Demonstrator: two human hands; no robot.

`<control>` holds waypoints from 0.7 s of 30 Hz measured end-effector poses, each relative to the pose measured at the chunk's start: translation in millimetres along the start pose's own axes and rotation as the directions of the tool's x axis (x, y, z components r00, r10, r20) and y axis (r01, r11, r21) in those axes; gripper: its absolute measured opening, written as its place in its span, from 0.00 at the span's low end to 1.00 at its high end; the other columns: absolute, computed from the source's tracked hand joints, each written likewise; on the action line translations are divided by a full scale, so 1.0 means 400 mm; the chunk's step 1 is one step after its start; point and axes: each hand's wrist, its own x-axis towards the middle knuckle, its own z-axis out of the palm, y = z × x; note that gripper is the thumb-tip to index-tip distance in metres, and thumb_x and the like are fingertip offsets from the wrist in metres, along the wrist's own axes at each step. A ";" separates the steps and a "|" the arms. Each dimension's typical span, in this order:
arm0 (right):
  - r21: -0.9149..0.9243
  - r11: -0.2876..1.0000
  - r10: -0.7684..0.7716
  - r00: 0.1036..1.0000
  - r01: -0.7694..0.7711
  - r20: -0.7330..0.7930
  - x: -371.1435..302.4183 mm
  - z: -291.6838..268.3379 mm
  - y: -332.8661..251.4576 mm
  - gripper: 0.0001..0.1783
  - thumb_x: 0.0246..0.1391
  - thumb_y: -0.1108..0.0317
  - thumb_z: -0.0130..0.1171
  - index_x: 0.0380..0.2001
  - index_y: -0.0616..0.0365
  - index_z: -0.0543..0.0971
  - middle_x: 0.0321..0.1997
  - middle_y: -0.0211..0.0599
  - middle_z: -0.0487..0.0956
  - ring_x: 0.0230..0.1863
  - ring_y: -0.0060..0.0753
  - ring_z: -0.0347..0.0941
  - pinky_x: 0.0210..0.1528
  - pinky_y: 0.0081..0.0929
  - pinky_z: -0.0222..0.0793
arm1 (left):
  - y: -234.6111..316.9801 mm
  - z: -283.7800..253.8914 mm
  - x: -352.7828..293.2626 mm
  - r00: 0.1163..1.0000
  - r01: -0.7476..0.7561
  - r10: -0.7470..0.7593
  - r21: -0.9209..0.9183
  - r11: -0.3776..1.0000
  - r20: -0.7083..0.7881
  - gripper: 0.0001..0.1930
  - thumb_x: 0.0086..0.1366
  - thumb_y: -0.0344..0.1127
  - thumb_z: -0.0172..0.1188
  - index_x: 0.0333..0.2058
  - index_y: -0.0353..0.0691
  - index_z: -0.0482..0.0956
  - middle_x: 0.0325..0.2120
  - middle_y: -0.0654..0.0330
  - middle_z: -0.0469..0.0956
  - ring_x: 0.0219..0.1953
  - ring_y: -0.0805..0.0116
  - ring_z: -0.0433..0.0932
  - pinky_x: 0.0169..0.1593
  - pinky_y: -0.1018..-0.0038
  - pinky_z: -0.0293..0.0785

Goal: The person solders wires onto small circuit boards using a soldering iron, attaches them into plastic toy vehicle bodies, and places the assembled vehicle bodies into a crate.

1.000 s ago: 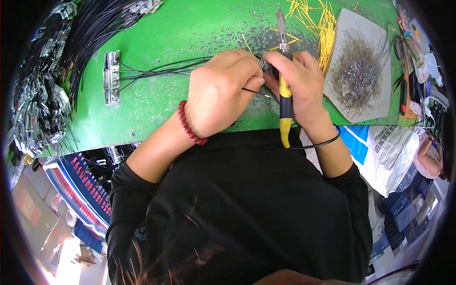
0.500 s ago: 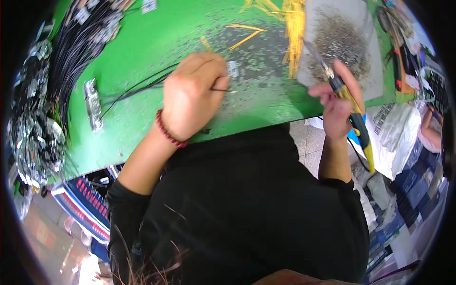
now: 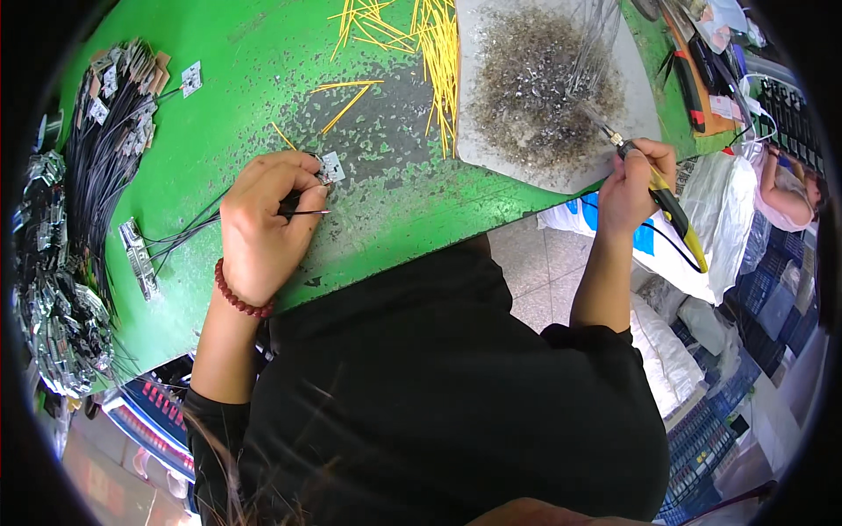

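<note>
My left hand (image 3: pixel 263 210) pinches a black wire (image 3: pixel 309 212), whose bared end points right from the fingers. A small white circuit board (image 3: pixel 332 167) sits at the fingertips, and thin black cables run left from under the hand to a silvery metal piece (image 3: pixel 139 259). My right hand (image 3: pixel 630 188) is closed around a yellow-and-black soldering iron (image 3: pixel 674 217). Its tip reaches over a heap of dark, glittering residue (image 3: pixel 535 88) on a grey sheet (image 3: pixel 642 105). Thin grey streaks show above the heap near the tip; whether they are smoke I cannot tell.
Yellow thin sticks (image 3: pixel 441 70) lie beside the sheet on the worn green table (image 3: pixel 263 79). Bundled black cables (image 3: pixel 92 167) and shiny silver parts (image 3: pixel 66 324) fill the left side. Red-and-black pliers (image 3: pixel 688 92) lie at far right; white sacks (image 3: pixel 710 210) stand below the edge.
The scene has shifted left and the left hand with the wire appears lower. The right hand has brought the soldering iron's tip to the residue heap, its fingers now closed around the handle.
</note>
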 end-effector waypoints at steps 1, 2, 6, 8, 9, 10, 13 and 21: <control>0.004 1.000 0.006 1.000 -0.006 0.001 -0.001 0.001 0.003 0.05 0.43 0.79 0.56 0.28 0.63 0.73 0.23 0.28 0.72 0.22 0.16 0.67 0.26 0.14 0.63 | -0.001 0.000 0.000 1.000 -0.017 0.017 0.005 1.000 -0.003 0.05 0.50 0.20 0.63 0.25 0.32 0.76 0.32 0.55 0.80 0.33 0.64 0.78 0.35 0.74 0.75; -0.022 1.000 0.011 1.000 -0.011 -0.009 0.000 0.004 0.003 0.05 0.43 0.78 0.56 0.28 0.63 0.74 0.23 0.29 0.72 0.22 0.17 0.67 0.26 0.14 0.64 | -0.002 -0.001 0.000 0.999 -0.035 0.035 0.010 0.999 -0.006 0.05 0.49 0.20 0.64 0.24 0.33 0.76 0.32 0.55 0.80 0.31 0.64 0.78 0.33 0.74 0.75; -0.068 0.998 -0.011 1.000 0.009 -0.019 0.004 0.009 0.023 0.04 0.44 0.78 0.55 0.27 0.63 0.74 0.23 0.30 0.72 0.23 0.18 0.68 0.26 0.15 0.64 | 0.000 -0.008 -0.001 1.000 -0.017 0.017 0.025 1.000 -0.003 0.05 0.49 0.21 0.64 0.24 0.34 0.76 0.31 0.55 0.80 0.32 0.61 0.79 0.35 0.72 0.76; 0.113 0.992 -0.063 0.998 0.059 0.031 0.002 0.007 0.020 0.03 0.45 0.79 0.51 0.27 0.63 0.71 0.20 0.30 0.67 0.19 0.17 0.60 0.23 0.14 0.57 | -0.007 -0.010 -0.001 0.999 -0.045 0.045 0.054 0.998 -0.001 0.05 0.50 0.23 0.65 0.24 0.35 0.76 0.31 0.56 0.81 0.34 0.58 0.79 0.38 0.69 0.76; 0.215 0.976 -0.074 0.986 0.041 0.150 0.002 0.000 0.012 0.04 0.45 0.79 0.49 0.27 0.64 0.69 0.20 0.33 0.66 0.18 0.17 0.57 0.22 0.14 0.55 | -0.011 -0.005 -0.001 0.999 -0.048 0.048 0.031 0.998 -0.012 0.05 0.50 0.23 0.65 0.24 0.35 0.76 0.31 0.56 0.81 0.35 0.58 0.79 0.39 0.69 0.76; 0.208 0.978 -0.067 0.978 0.025 0.199 -0.014 0.000 -0.009 0.04 0.45 0.77 0.49 0.28 0.64 0.68 0.21 0.34 0.67 0.20 0.20 0.58 0.23 0.16 0.56 | -0.012 -0.003 0.000 0.998 -0.054 0.054 0.008 0.999 -0.017 0.05 0.50 0.24 0.64 0.24 0.35 0.76 0.31 0.56 0.81 0.35 0.58 0.79 0.39 0.69 0.76; 0.204 0.979 -0.074 0.958 0.016 0.278 -0.097 0.079 -0.045 0.11 0.46 0.70 0.59 0.29 0.64 0.69 0.23 0.36 0.69 0.25 0.25 0.64 0.27 0.20 0.61 | -0.025 0.002 0.003 0.995 -0.098 0.097 -0.023 0.995 -0.020 0.05 0.50 0.23 0.64 0.25 0.35 0.76 0.31 0.56 0.80 0.35 0.57 0.79 0.39 0.68 0.76; 0.176 0.982 -0.053 0.811 -0.062 0.582 -0.228 0.234 -0.086 0.12 0.47 0.72 0.64 0.32 0.63 0.71 0.27 0.36 0.74 0.25 0.20 0.65 0.28 0.18 0.60 | -0.031 0.002 -0.009 0.994 -0.106 0.106 0.005 0.994 -0.034 0.04 0.52 0.20 0.63 0.25 0.33 0.76 0.31 0.56 0.80 0.32 0.62 0.78 0.35 0.72 0.75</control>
